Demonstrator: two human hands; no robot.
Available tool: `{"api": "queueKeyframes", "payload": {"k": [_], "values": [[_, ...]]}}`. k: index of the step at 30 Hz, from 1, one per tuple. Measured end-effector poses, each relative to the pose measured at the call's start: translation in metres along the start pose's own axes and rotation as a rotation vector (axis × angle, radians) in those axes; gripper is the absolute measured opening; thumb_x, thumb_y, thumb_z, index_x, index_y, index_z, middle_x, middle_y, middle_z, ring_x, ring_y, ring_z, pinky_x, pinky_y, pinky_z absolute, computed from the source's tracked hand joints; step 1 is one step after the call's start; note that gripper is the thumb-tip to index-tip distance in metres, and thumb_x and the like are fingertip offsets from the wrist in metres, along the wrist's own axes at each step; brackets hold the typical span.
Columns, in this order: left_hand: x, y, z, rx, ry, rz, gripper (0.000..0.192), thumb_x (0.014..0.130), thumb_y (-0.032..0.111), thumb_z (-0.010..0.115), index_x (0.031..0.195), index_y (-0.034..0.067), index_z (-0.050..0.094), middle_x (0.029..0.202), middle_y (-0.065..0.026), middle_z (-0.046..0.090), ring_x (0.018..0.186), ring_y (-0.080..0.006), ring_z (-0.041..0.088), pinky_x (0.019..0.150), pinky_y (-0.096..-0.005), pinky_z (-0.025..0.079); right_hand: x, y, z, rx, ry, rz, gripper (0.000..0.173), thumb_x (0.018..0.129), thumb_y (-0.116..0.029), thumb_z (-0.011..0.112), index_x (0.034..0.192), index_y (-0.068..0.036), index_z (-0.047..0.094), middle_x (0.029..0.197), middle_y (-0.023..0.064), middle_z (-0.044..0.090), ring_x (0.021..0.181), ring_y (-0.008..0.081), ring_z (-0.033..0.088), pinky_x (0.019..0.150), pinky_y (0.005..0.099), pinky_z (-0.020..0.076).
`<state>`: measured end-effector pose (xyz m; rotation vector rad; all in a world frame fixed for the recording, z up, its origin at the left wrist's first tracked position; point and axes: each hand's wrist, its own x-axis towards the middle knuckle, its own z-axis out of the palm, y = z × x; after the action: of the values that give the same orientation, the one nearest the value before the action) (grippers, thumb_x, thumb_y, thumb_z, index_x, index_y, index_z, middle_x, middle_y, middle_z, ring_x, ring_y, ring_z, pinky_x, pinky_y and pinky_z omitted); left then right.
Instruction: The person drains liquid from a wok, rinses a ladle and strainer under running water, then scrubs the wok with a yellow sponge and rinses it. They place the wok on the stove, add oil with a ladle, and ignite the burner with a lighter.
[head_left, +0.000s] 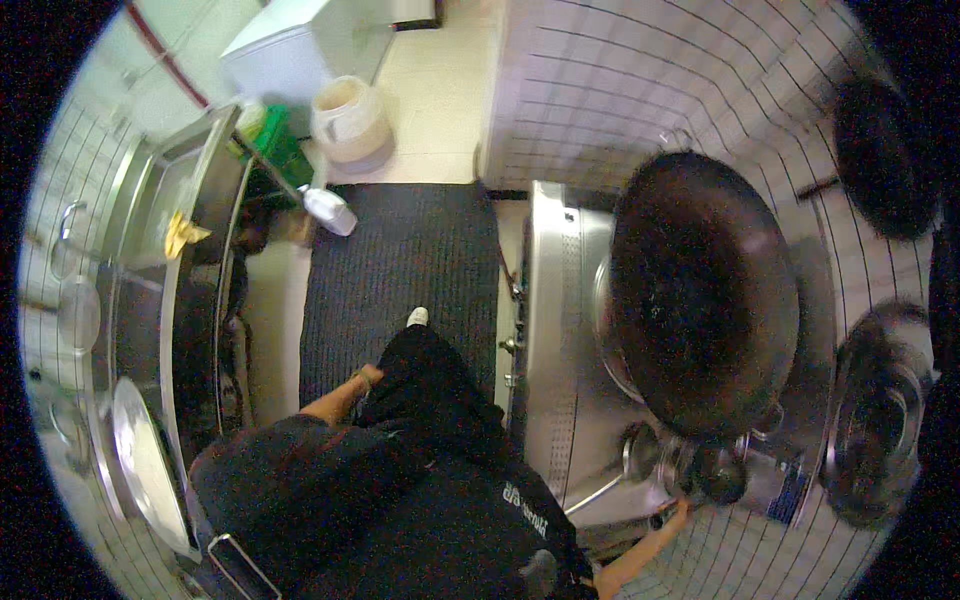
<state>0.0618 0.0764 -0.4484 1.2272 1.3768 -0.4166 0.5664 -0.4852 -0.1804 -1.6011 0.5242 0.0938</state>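
My left hand (368, 373) hangs low beside my dark trousers, above the ribbed black floor mat (405, 255); its fingers are too small and blurred to read. My right hand (677, 513) reaches out to the lower right, at the near end of the steel stove counter, by several small round metal vessels. Whether it grips one of them cannot be told. A ladle (637, 450) with a long handle lies on the counter close by. Beyond these a very large dark wok (697, 292) stands tilted on the stove.
Along the left runs a steel sink (174, 300) with a yellow cloth (182, 234) over its edge and a large metal bowl (146, 465). A white bucket (351, 124) and green bin (277, 142) stand ahead. Pans hang on the tiled right wall.
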Motion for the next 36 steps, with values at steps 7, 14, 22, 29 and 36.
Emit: {"api": "queueKeyframes", "payload": {"k": [7,14,22,29,36], "values": [[0.028,0.062,-0.045,-0.106,0.065,0.061,0.023,0.086,0.025,0.044,0.073,0.008,0.052,0.058,-0.0070,0.049,0.045,-0.0196,0.046,0.041,-0.0362,0.037,-0.034,-0.004,0.118,-0.203,-0.048,0.152,0.052,0.086,-0.031,0.055,0.124,0.001,0.042,0.098,0.0097,0.057,0.088,0.0246,0.053,0.072,0.0318,0.0448],[0.061,0.025,-0.127,-0.201,0.104,-0.067,0.024,0.086,0.024,0.044,0.070,0.009,0.052,0.055,-0.0061,0.048,0.044,-0.0192,0.046,0.041,-0.0360,0.037,-0.110,-0.021,0.288,-0.462,-0.227,0.088,0.052,0.087,-0.030,0.054,0.126,0.001,0.041,0.104,0.0102,0.055,0.093,0.0238,0.052,0.076,0.0328,0.0446],[0.143,0.040,-0.252,-0.142,0.249,-0.141,0.024,0.087,0.023,0.044,0.067,0.010,0.052,0.052,-0.0051,0.047,0.042,-0.0188,0.046,0.040,-0.0359,0.036,-0.240,0.066,0.507,-0.750,-0.728,0.300,0.052,0.087,-0.031,0.053,0.128,0.000,0.040,0.112,0.0110,0.053,0.100,0.0238,0.051,0.081,0.0341,0.0434],[0.183,0.140,-0.330,-0.727,0.434,-0.120,0.019,0.087,0.019,0.048,0.091,0.006,0.062,0.060,-0.0085,0.053,0.045,-0.0199,0.048,0.042,-0.0352,0.038,-0.286,0.124,0.707,-1.059,-1.411,-0.065,0.052,0.091,-0.038,0.044,0.128,-0.003,0.041,0.122,0.0142,0.048,0.111,0.0293,0.045,0.091,0.0370,0.0372],[0.204,0.206,-0.360,-0.370,0.160,-0.189,0.035,0.088,0.029,0.053,0.106,0.001,0.062,0.101,-0.0123,0.062,0.090,-0.0241,0.058,0.071,-0.0378,0.045,-0.275,0.130,0.875,-1.336,-1.899,-0.587,0.050,0.094,-0.041,0.038,0.131,-0.008,0.041,0.127,0.0203,0.045,0.117,0.0363,0.043,0.101,0.0392,0.0324]]}}
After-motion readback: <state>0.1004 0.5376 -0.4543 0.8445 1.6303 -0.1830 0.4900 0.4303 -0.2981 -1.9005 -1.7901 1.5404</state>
